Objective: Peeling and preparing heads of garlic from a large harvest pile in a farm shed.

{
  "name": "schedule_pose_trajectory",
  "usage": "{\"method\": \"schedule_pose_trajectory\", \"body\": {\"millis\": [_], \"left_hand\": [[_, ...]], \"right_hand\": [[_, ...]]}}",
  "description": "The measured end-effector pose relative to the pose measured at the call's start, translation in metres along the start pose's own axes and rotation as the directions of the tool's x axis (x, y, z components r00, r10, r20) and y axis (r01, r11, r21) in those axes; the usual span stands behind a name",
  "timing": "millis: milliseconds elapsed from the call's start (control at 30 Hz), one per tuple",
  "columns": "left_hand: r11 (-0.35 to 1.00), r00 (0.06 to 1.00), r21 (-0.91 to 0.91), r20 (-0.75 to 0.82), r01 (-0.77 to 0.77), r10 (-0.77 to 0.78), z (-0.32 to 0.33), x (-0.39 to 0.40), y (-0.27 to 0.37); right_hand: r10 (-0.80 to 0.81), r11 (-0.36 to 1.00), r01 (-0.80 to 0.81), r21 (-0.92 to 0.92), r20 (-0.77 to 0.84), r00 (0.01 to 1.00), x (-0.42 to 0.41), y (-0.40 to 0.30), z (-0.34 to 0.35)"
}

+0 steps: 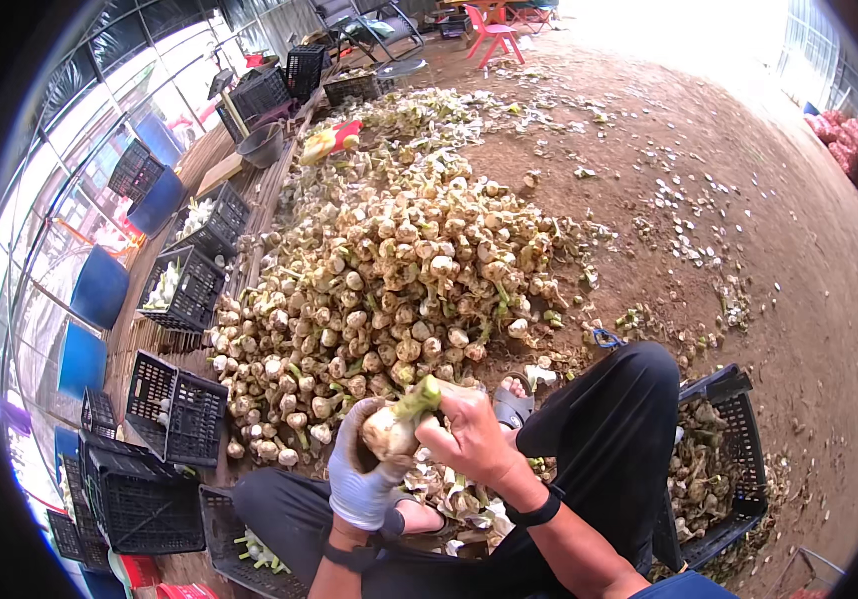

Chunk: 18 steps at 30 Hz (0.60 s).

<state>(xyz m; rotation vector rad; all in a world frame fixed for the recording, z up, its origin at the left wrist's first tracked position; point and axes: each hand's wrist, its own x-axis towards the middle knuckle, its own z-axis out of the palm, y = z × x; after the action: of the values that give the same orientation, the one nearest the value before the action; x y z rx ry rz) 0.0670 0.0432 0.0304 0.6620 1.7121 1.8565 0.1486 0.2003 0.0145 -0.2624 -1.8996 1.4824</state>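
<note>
My left hand [363, 479], in a white glove with dirty fingers, cups a large garlic bulb [387, 434] from the left and below. The bulb has a thick green stem stub [423, 397] pointing up and to the right. My right hand [470, 434] is bare, its fingers curled against the bulb's right side and stem. Whether a small tool lies inside that fist is hidden. Just beyond both hands spreads a large heap of unpeeled garlic bulbs [399, 284] on the ground. Peeled skins [459, 498] lie below, between my legs.
A black plastic crate [754, 479] of soiled garlic and trimmings stands at my right. Beside my left knee, another crate [223, 550] holds cleaned white garlic. More black crates [182, 288] and blue tubs [99, 284] line the left wall. A red chair [492, 34] stands far back.
</note>
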Motion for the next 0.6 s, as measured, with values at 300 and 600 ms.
{"method": "schedule_pose_trajectory", "body": {"millis": [300,600], "left_hand": [[0.947,0.961,-0.189,0.138,0.261,-0.238,-0.018,0.000,0.003],[0.965,0.988,-0.214,0.071,0.149,-0.137,-0.012,-0.002,-0.006]], "right_hand": [[0.114,0.989,-0.132,0.060,0.246,0.963,-0.005,0.003,-0.006],[-0.041,0.977,-0.020,0.212,0.282,0.958,-0.001,-0.004,-0.002]]}}
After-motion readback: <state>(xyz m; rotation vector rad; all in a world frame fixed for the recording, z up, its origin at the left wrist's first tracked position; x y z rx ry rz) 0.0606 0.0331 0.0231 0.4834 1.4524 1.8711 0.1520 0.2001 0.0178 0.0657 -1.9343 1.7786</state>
